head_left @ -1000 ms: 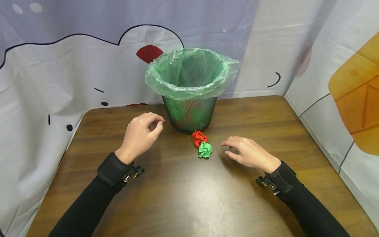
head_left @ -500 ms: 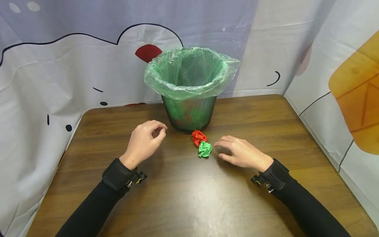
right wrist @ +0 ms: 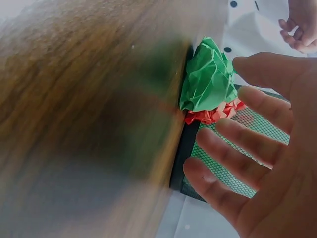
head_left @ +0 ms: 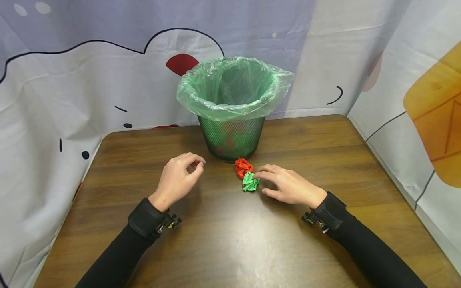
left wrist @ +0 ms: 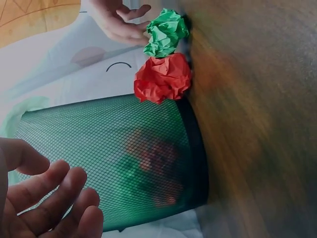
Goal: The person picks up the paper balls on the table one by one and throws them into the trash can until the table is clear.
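Note:
A crumpled green paper ball (head_left: 250, 182) lies on the table, with a crumpled red paper ball (head_left: 243, 167) right behind it. My right hand (head_left: 288, 185) is just right of the green ball, fingers spread and bent a little, the index fingertip at its upper edge. In the right wrist view thumb and fingers stand apart beside the green ball (right wrist: 208, 77). My left hand (head_left: 179, 180) hovers left of both balls, its fingers loosely curled around nothing. The left wrist view shows the red ball (left wrist: 163, 78) at the foot of the bin.
A black mesh bin (head_left: 232, 138) with a green plastic liner (head_left: 230, 112) stands at the back of the wooden table (head_left: 216, 248). Red and green shapes show through its mesh. A printed curtain (head_left: 72, 88) hangs behind and along the sides.
My right hand has moved left until its fingertips reach the green paper ball. The left hand has shifted slightly right and toward me. Both balls lie where they were.

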`<state>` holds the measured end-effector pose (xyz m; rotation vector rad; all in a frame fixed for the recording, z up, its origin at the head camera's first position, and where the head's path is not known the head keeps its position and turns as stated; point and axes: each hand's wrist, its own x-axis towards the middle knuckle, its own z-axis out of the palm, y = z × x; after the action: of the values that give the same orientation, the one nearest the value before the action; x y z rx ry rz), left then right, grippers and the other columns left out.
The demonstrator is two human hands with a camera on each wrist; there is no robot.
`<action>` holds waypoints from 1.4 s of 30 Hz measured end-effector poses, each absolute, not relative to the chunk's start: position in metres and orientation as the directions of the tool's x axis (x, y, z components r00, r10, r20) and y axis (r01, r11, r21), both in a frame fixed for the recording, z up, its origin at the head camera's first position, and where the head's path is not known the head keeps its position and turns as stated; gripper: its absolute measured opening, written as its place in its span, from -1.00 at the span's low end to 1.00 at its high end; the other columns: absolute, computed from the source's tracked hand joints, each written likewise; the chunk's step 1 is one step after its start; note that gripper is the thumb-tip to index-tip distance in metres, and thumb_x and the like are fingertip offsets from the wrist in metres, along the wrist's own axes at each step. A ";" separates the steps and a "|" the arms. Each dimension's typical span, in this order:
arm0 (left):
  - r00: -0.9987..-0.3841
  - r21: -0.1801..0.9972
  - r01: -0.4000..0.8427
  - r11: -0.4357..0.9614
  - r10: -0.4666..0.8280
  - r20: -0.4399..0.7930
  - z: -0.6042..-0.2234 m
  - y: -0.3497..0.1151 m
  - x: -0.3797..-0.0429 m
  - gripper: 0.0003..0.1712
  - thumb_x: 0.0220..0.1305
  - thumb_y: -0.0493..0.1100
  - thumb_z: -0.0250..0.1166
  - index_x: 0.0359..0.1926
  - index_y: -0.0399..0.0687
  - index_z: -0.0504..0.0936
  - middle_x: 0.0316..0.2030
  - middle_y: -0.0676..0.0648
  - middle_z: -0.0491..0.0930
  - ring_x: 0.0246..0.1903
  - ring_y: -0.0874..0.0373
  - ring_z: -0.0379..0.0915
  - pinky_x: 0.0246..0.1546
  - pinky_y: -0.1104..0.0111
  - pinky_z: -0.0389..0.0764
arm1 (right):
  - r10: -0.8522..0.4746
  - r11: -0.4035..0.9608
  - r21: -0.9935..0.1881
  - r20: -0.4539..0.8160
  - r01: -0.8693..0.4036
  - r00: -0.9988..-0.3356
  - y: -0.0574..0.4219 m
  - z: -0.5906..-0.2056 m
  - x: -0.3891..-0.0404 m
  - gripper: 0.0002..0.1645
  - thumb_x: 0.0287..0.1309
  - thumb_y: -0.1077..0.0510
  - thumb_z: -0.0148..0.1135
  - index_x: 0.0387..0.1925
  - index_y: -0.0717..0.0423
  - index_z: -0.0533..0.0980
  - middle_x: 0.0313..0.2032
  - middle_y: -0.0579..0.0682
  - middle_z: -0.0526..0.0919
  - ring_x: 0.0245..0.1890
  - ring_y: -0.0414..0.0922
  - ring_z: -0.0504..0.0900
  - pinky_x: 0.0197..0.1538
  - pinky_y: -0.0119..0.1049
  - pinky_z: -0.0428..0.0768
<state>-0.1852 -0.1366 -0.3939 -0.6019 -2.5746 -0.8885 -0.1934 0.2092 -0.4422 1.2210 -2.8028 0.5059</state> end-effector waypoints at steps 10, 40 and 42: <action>-0.871 0.499 0.467 0.730 0.283 0.401 -0.400 -0.139 -0.182 -0.82 0.32 -0.17 0.19 -0.23 0.01 0.73 -0.33 0.06 0.65 -0.36 0.12 0.57 -0.30 0.28 0.55 | -0.731 0.617 -0.269 0.152 -0.740 -0.665 0.198 -0.446 -0.197 -0.34 0.23 -0.16 0.35 0.35 -0.21 0.47 0.31 0.03 0.46 0.23 0.00 0.54 0.04 0.01 0.63; -0.885 0.509 0.446 0.736 0.279 0.372 -0.415 -0.143 -0.178 -0.82 0.33 -0.17 0.20 -0.22 0.01 0.74 -0.33 0.06 0.66 -0.37 0.21 0.54 -0.31 0.30 0.56 | -0.721 0.651 -0.185 0.154 -0.736 -0.676 0.184 -0.449 -0.203 -0.60 0.16 0.00 0.42 0.04 -0.14 0.57 -0.15 -0.19 0.54 -0.26 -0.24 0.54 -0.21 -0.21 0.61; -0.886 0.509 0.445 0.737 0.280 0.369 -0.415 -0.144 -0.178 -0.82 0.33 -0.17 0.19 -0.22 0.01 0.74 -0.33 0.06 0.66 -0.37 0.20 0.55 -0.31 0.30 0.55 | -0.719 0.653 -0.182 0.154 -0.735 -0.677 0.185 -0.448 -0.203 -0.60 0.15 0.01 0.42 0.04 -0.13 0.57 -0.15 -0.19 0.55 -0.26 -0.23 0.54 -0.20 -0.20 0.62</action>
<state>-0.1776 -0.1435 -0.4153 -0.5689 -2.6711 -0.8836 -0.2026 0.1850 -0.4478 1.2307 -2.7936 0.3543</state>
